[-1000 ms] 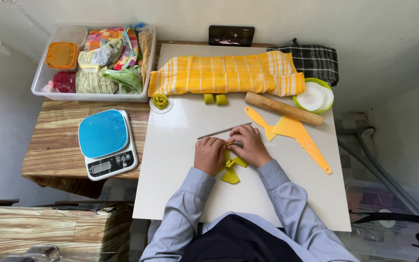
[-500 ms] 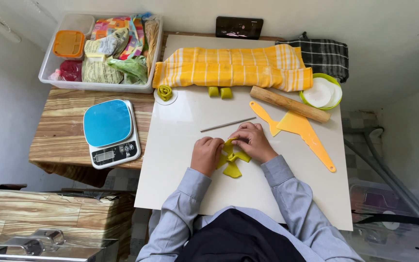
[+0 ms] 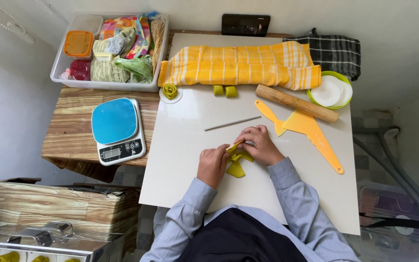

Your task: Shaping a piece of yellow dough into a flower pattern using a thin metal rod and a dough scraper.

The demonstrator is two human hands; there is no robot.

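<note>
Yellow-green dough (image 3: 236,162) sits between the fingers (image 3: 252,137), beyond them a grey rod (image 3: 233,123), yellow-and-white striped towel (image 3: 238,65), black checked cloth (image 3: 333,51), orange scrapers (image 3: 311,128), blue-topped scale (image 3: 117,130).

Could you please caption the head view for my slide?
Both hands, left hand and right hand, fold yellow dough on a white board.

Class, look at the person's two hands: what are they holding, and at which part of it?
Both hands, left hand and right hand, pinch a folded piece of yellow-green dough at its upper edge; its lower part lies on the white board.
</note>
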